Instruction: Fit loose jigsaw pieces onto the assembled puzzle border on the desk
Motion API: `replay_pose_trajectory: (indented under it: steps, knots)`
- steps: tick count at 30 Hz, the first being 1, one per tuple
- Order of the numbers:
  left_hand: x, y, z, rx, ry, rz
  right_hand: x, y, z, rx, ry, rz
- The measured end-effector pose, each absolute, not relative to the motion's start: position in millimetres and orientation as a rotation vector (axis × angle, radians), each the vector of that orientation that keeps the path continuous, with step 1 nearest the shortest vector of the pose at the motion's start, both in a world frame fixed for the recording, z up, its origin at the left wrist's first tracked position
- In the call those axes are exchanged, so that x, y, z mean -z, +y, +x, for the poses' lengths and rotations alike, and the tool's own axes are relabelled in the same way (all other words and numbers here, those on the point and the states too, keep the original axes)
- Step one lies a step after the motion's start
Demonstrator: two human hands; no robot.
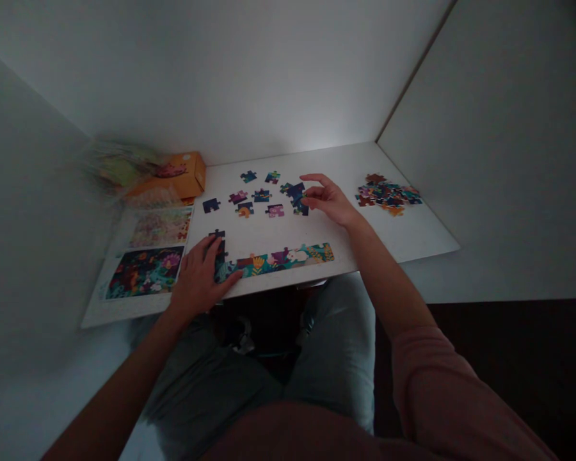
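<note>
Jigsaw piece [297,197] in right grip [330,201]

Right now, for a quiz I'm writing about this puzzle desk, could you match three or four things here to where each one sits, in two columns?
Things
1. Left hand
2. Right hand
3. Orange cardboard box
4. Multicoloured heap of loose puzzle pieces

Places
A. Far right of the white tabletop
B. Back left, beyond the printed picture sheet
C. On the left end of the joined puzzle strip
D. At the dark blue puzzle pieces

Pairs: 1-C, 2-D, 3-B, 4-A
</note>
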State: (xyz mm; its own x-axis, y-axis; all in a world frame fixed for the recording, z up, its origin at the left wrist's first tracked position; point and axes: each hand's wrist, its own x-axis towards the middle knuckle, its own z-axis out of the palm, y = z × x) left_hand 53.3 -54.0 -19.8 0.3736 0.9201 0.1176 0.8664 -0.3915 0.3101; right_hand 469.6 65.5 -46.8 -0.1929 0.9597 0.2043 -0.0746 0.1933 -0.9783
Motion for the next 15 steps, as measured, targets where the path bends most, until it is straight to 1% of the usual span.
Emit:
replay_pose_trajectory:
  steps: [6,15]
  knots:
    - [17.5,-54.1,53.8,-0.388,1.581,2.451,45.4,64.4,463.9,-1.263,-1.415,-0.906]
    - [16.5,-52.5,53.1,-0.348,1.583,2.445,44.9,62.6,463.4,-1.185,-1.528,-0.935]
